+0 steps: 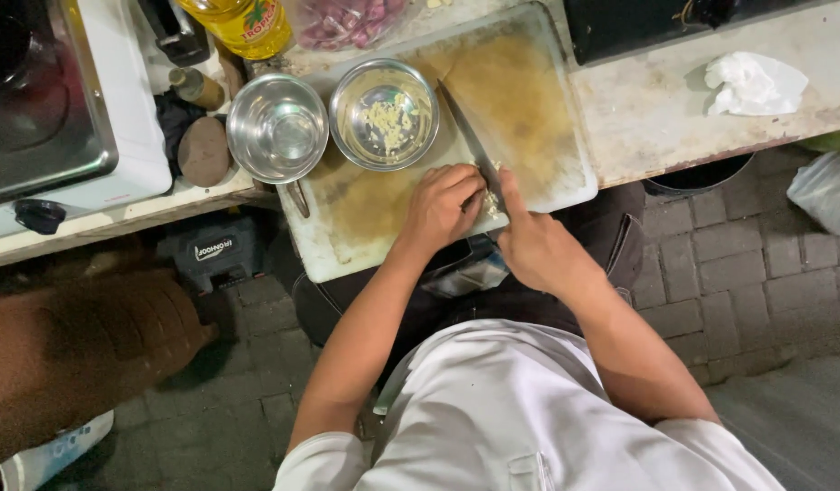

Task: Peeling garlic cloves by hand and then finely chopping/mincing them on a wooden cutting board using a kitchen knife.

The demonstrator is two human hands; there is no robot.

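Observation:
My right hand (535, 247) grips the handle of a long knife (471, 136), forefinger stretched along its spine; the blade lies across a stained white cutting board (529, 109). My left hand (443, 205) is curled knuckles-down on the board beside the blade, pressing small pale pieces of food (491, 205) against it. Just beyond my left hand stands a steel bowl (384, 114) holding chopped pale bits. To its left sits a second steel bowl (276, 127), which looks empty.
A stove (65, 109) fills the left of the counter, with an oil bottle (243, 23) and a bag of reddish food (343, 20) behind the bowls. A crumpled white tissue (755, 84) lies at right. Brick paving lies below.

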